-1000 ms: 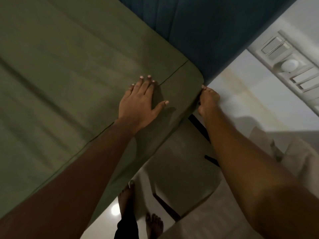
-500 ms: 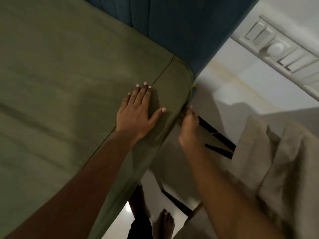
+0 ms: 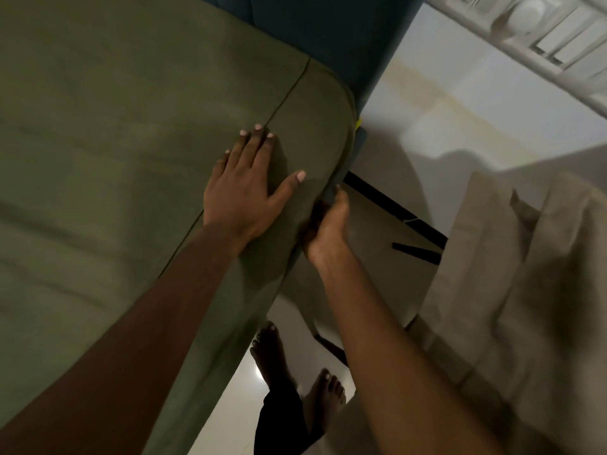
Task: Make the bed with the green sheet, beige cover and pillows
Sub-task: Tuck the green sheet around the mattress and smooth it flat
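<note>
The green sheet (image 3: 115,133) covers the mattress, which fills the left of the view, and wraps its rounded corner by the dark blue headboard (image 3: 315,31). My left hand (image 3: 249,188) lies flat on top of the sheet near that corner, fingers spread. My right hand (image 3: 325,221) is at the mattress side just below the corner, its fingers curled around the sheet's edge and partly hidden under it. The beige cover (image 3: 512,290) lies bunched at the right. No pillows are in view.
A pale side table with dark legs (image 3: 377,231) stands between the bed and the beige cover. My bare feet (image 3: 272,353) are on the glossy white floor beside the bed. A white switch panel (image 3: 532,24) is on the wall at the upper right.
My right hand has slid from the corner by the headboard down along the mattress side and curled under the sheet's edge. My left hand stays flat on the sheet. The view shifted right.
</note>
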